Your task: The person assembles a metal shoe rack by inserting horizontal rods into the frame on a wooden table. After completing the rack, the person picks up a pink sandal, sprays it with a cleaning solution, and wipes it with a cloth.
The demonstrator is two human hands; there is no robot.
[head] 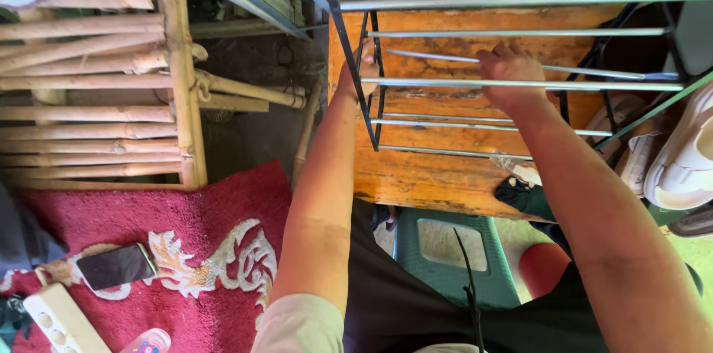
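A metal rack of thin silver rods in a dark frame lies over an orange wooden table. My left hand reaches to the rack's left side and grips the dark frame bar there, partly hidden behind it. My right hand is further right, its fingers curled around one of the silver rods near the middle of the rack. Both forearms stretch forward from the bottom of the view.
A bamboo bench stands at the left. On the red patterned rug lie a phone and a white power strip. A green plastic stool sits under me. White shoes are at the right.
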